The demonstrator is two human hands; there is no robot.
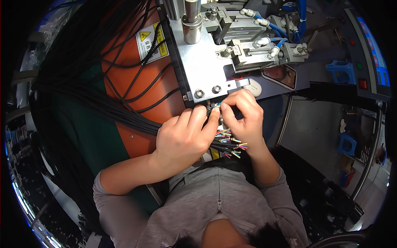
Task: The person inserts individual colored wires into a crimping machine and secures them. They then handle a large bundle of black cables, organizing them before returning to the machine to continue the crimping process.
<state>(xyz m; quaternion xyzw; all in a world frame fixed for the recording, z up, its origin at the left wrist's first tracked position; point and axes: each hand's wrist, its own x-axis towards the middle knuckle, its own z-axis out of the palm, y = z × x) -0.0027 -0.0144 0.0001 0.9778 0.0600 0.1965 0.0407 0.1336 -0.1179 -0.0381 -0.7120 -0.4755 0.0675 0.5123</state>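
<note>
A worker's two bare hands meet just below the lower edge of a bolted aluminum plate (204, 66), pinching the fine coloured wires (218, 105) of a black cable. The left hand (180, 133) has thumb and forefinger pressed together on the wires from the plate's lower left; the right hand (247, 115) pinches them from the lower right, its fingertips almost touching the left's. Whether the left palm also grips the cable is hidden.

Work this fine would seem to call for one hand steadying the wires close to the jacket while the other parts them singly, with light, even pressure so that no strand bends or crosses.

Below the plate, between the wrists, fans a cluster of stripped cable ends (231, 144), near enough to snag a finger. To its left, black cables (138, 120) trail over an orange surface (163, 84) and past a yellow-and-white warning label (153, 43). Pneumatic cylinders (247, 55) with blue air tubes (283, 43) crowd its upper right. Right of its lower corner lie a rounded white case (253, 87) and a smartphone (280, 77); the plate's overhanging edge limits the fingers' upward room.
</note>
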